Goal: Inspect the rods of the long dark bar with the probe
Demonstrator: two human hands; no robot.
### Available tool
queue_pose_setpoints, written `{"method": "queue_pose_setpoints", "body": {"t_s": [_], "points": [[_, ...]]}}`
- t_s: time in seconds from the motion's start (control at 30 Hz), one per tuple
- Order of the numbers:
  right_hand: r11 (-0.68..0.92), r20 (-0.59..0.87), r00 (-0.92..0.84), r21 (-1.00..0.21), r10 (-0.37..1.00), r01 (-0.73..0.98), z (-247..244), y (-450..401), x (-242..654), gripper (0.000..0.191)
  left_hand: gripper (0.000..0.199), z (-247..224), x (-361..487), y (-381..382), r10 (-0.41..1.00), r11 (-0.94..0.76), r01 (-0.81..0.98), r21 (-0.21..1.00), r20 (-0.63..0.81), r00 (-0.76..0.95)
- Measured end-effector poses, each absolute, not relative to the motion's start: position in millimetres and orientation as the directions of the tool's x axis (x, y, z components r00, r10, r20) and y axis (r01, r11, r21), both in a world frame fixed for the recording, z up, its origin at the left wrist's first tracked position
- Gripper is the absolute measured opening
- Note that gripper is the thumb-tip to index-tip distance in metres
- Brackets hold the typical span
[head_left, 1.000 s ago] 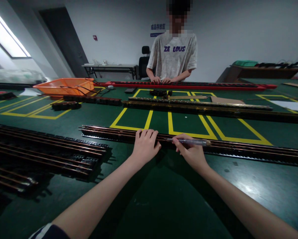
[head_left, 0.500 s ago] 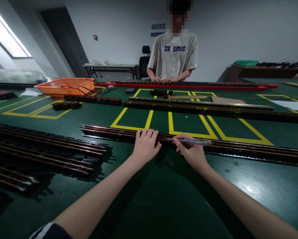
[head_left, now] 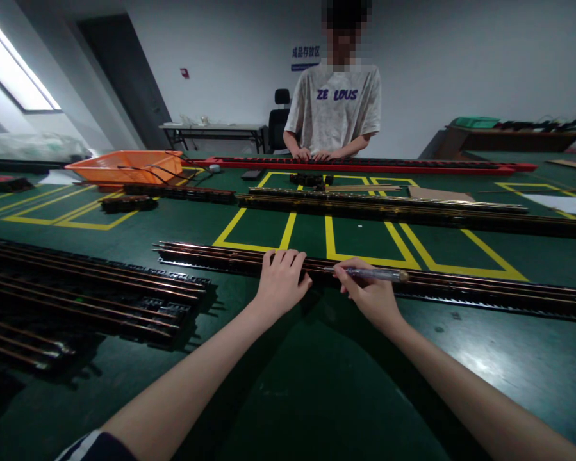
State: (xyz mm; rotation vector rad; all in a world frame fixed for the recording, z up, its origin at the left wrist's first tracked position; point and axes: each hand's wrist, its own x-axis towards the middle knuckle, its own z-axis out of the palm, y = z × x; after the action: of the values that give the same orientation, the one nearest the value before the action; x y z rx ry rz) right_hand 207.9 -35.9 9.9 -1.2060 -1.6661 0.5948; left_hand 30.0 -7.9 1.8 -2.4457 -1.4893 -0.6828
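Across the green table (head_left: pixel 345 384), just on the near side of the yellow tape lines (head_left: pixel 330 240), lies a long dark rail (head_left: pixel 441 288) with copper-coloured strips, the left hand (head_left: pixel 282 282) laid over it, fingers spread on top and thumb at the near side, though whether it pinches or merely presses cannot be told. Right hand (head_left: pixel 371 301) closed round a slim clear-handled tool (head_left: pixel 381 274), held nearly level, its thin end pointing left at the rail, near the left thumb. More copper-striped rails (head_left: pixel 86 285) lie to the left; beyond, an orange basket (head_left: pixel 95 169) and a co-worker (head_left: pixel 338 112), both hands at a red-edged rail (head_left: pixel 422 167)
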Motion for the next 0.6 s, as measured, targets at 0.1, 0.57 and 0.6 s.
{"method": "queue_pose_setpoints", "body": {"t_s": [0.1,0.57,0.6], "points": [[0.393,0.413,-0.053,-0.808,0.909,0.44,10.8,-36.2,208.0,0.023,0.031,1.7,29.8,-8.0,0.783,-0.479,0.875,0.07,0.483,0.391],[0.39,0.411,-0.053,-0.804,0.91,0.448,8.5,-35.8,208.7,0.024,0.03,3.8,31.8,-10.1,0.787,-0.472,0.879,0.061,0.478,0.39],[0.39,0.413,-0.051,-0.805,0.909,0.448,8.2,-35.6,208.7,0.024,0.03,3.8,32.1,-10.2,0.785,-0.475,0.878,0.06,0.48,0.392]]}}
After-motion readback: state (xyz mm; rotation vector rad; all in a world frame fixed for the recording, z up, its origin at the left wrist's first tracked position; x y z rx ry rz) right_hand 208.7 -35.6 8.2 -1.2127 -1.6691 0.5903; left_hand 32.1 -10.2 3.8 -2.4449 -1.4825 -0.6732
